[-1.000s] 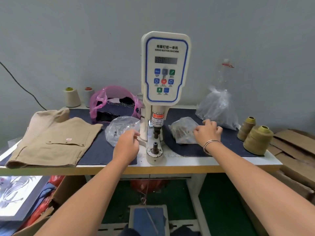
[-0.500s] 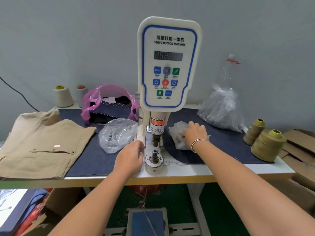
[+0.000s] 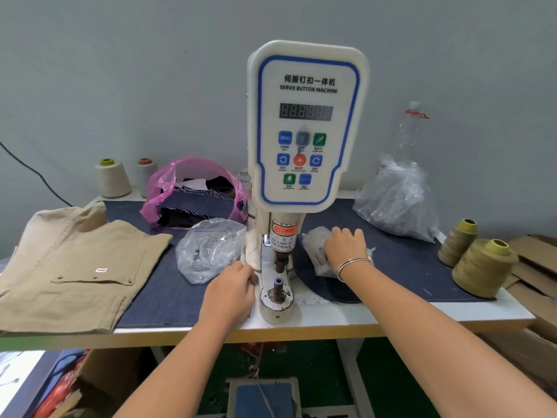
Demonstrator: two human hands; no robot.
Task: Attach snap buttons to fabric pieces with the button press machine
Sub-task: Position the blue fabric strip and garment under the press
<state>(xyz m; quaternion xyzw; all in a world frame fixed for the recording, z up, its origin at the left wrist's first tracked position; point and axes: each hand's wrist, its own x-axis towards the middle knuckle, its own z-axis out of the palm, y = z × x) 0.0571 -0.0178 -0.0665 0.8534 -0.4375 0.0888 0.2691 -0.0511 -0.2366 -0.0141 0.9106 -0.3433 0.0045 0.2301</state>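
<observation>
Both forearms are bare, with no sleeves showing. The right hand (image 3: pixel 345 247) has thin silver bangles (image 3: pixel 351 264) round its wrist. The left hand (image 3: pixel 230 292) wears no jewellery that can be seen.

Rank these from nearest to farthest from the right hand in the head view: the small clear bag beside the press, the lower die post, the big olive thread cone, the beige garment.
1. Small clear bag: under the right hand.
2. Lower die post: to its left, at the machine base.
3. Big olive thread cone: at the table's right edge.
4. Beige garment: far left.
</observation>
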